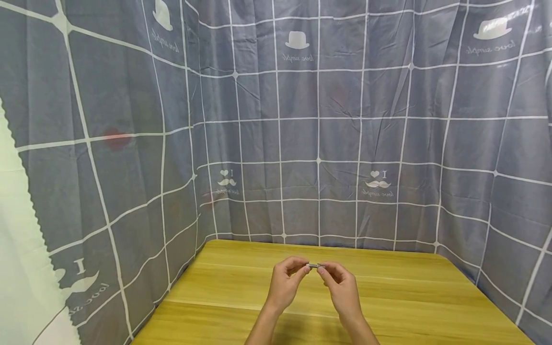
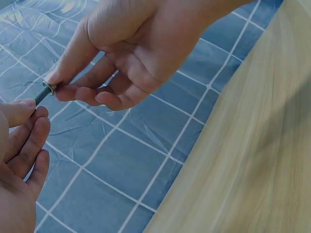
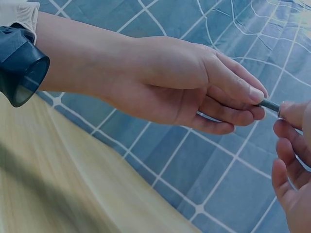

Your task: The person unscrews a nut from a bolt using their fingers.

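A small metal bolt (image 1: 313,265) is held roughly level above the table, between the fingertips of both hands. My left hand (image 1: 284,283) pinches one end with thumb and fingers; my right hand (image 1: 343,287) pinches the other. In the left wrist view, the threaded shank (image 2: 41,96) emerges from the left hand (image 2: 22,145), and a round, flange-like part (image 2: 49,88) lies against the fingertips of the right hand (image 2: 141,46). The right wrist view shows the shank (image 3: 269,105) between the left hand (image 3: 180,82) and the right hand (image 3: 296,150); the fingers cover both ends.
A yellow wood-grain table (image 1: 224,287) lies beneath the hands. Grey curtains (image 1: 302,143) with white grid lines stand behind it and along both sides. A pale cloth (image 1: 21,239) hangs at the far left. A dark device (image 3: 24,65) sits on the left wrist.
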The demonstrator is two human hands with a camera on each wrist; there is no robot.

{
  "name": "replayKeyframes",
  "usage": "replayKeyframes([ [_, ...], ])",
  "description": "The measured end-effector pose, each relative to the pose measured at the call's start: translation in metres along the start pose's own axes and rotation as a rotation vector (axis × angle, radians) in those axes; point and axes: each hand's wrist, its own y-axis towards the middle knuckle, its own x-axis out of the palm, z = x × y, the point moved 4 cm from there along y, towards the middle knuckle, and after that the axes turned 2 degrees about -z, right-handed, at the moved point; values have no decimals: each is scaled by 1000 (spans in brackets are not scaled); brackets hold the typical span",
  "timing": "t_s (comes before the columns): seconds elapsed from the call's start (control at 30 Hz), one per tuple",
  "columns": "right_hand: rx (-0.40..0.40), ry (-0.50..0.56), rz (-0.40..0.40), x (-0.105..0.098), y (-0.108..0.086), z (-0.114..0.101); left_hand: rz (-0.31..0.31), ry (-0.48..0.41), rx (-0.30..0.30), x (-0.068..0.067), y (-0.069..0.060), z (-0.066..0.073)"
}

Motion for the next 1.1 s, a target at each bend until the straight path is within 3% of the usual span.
replayKeyframes([
  [0.63, 18, 4, -42, 3, 0, 1, 18, 19, 12, 1, -1, -2],
  [1.1, 8, -6, -8, 4, -1, 0, 6, 20, 5, 2, 0, -1],
])
